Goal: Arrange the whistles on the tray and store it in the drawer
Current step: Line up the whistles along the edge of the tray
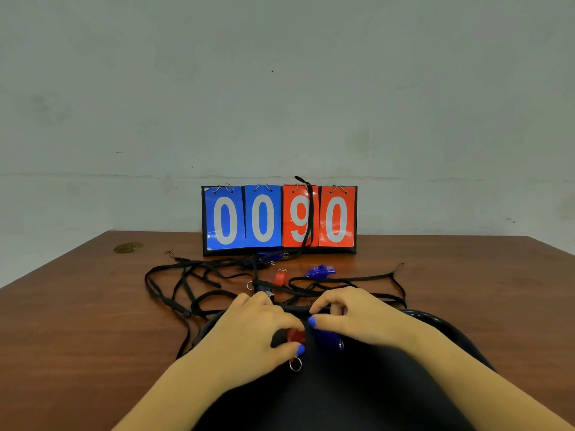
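Observation:
A black tray [342,393] lies at the near middle of the brown table. My left hand [255,328] pinches a red whistle [295,335] with a metal ring over the tray. My right hand [351,315] holds a blue whistle [328,337] beside it, fingers also touching a black lanyard. Farther back lie another blue whistle [320,271], another red whistle [279,277] and a third, dark blue one [267,259] near the scoreboard, all among tangled black lanyards [186,284].
A flip scoreboard [279,219] reading 00 in blue and 90 in red stands at the back of the table [77,321], with a lanyard draped over it. A brownish stain [127,247] marks the back left. A pale wall rises behind.

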`<action>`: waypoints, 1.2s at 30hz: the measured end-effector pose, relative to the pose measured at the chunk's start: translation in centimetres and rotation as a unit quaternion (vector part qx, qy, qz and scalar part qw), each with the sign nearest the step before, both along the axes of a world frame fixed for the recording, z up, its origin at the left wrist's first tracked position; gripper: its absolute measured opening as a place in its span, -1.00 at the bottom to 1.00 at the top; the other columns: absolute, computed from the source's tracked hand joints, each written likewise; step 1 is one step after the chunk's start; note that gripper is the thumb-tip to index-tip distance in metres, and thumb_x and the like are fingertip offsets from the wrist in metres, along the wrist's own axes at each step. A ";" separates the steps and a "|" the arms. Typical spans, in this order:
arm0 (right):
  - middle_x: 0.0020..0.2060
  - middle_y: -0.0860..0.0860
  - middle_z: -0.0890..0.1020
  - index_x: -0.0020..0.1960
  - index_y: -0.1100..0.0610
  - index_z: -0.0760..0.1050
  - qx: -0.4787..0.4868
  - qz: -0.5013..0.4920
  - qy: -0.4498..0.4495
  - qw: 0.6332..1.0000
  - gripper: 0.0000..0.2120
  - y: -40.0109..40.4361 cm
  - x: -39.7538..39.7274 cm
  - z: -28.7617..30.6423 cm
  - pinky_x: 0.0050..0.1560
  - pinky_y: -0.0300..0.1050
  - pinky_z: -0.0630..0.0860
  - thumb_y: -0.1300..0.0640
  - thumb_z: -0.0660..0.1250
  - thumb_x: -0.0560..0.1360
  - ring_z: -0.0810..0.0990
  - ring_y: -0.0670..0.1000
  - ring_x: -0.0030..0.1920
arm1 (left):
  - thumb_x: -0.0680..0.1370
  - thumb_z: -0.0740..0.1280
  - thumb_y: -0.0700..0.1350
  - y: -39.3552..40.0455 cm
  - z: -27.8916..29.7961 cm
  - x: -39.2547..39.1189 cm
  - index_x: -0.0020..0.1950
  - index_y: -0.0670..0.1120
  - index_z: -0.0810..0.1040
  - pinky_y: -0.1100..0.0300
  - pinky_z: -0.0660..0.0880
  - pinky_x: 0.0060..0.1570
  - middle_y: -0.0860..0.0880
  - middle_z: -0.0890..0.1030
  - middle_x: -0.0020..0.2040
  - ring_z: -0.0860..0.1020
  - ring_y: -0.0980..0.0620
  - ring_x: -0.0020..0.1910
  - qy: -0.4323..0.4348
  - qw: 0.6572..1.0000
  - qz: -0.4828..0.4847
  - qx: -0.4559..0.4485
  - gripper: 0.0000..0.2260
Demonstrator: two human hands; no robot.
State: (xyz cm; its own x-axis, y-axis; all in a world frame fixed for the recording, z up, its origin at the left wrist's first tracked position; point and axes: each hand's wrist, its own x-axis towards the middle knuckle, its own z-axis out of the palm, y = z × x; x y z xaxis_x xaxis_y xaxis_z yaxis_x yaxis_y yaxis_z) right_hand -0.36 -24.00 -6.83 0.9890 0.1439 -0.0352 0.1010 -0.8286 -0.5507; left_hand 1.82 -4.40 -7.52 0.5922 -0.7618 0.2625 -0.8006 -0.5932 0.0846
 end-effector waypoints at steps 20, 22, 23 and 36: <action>-0.26 -0.11 0.59 0.31 0.01 0.33 0.073 0.052 0.140 0.986 -0.55 -0.4 -0.2 0.8 -0.38 -0.40 0.38 0.07 0.37 0.47 0.52 -0.17 -0.34 | 0.53 0.03 0.07 0.8 0.4 0.5 0.31 0.14 0.39 0.18 0.21 0.19 0.15 0.51 0.21 0.36 0.09 0.23 -0.051 0.994 0.098 -0.019 -0.62; -0.28 -0.10 0.58 0.31 0.04 0.34 0.079 0.049 0.132 0.987 -0.56 -0.2 -0.2 0.7 -0.38 -0.42 0.40 0.09 0.37 0.47 0.54 -0.22 -0.39 | 0.56 0.05 -0.04 0.9 0.8 0.3 0.32 0.13 0.38 0.18 0.20 0.22 0.13 0.50 0.22 0.35 0.09 0.23 -0.045 0.992 0.112 -0.021 -0.65; -0.29 -0.10 0.57 0.31 0.05 0.34 0.080 0.047 0.126 0.988 -0.56 -0.2 -0.2 0.6 -0.37 -0.42 0.41 0.09 0.37 0.47 0.54 -0.23 -0.40 | 0.57 0.08 -0.09 0.9 0.9 0.3 0.33 0.13 0.37 0.18 0.19 0.24 0.14 0.49 0.23 0.33 0.10 0.25 -0.050 0.991 0.121 -0.022 -0.65; -0.32 -0.09 0.56 0.39 -0.06 0.28 0.037 0.042 0.070 0.996 -0.46 0.3 0.0 -0.2 -0.36 -0.41 0.45 0.00 0.36 0.46 0.51 -0.22 -0.45 | 0.58 0.10 -0.12 0.9 1.0 0.8 0.24 0.13 0.45 0.18 0.18 0.24 0.15 0.52 0.17 0.35 0.12 0.20 -0.027 0.985 0.164 -0.049 -0.70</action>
